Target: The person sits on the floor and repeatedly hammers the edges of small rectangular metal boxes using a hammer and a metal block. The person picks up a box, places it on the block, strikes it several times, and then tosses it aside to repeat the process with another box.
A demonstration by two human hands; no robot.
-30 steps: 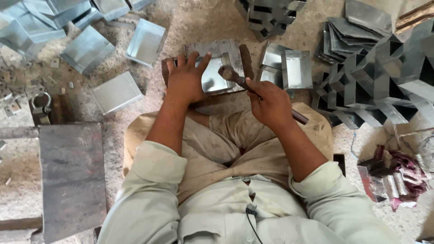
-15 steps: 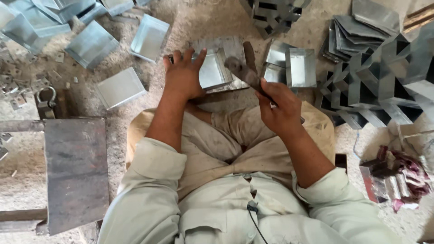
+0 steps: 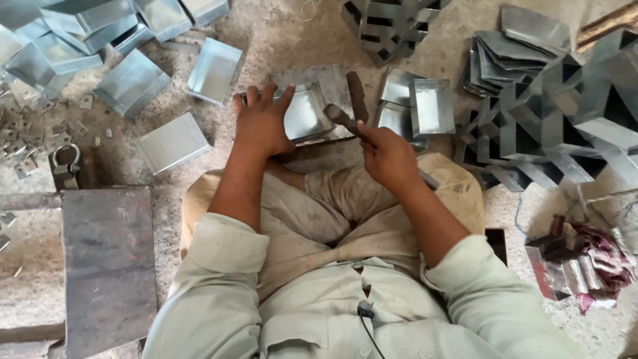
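I sit cross-legged on a dusty floor. My left hand lies spread, palm down, on the left side of a small shiny sheet-metal tray and holds it in place. My right hand grips the wooden handle of a hammer; its dark head is at the tray's right edge. The tray rests on a flat metal plate in front of my knees.
Finished metal trays lie scattered at the upper left; two more trays sit right of the hammer. Folded metal pieces are stacked at the right. A heavy dark steel block stands at lower left, a padlock above it.
My right hand has brought the hammer down and closer to the tray's right edge. The left hand has stayed on the tray. The camera view has shifted slightly.
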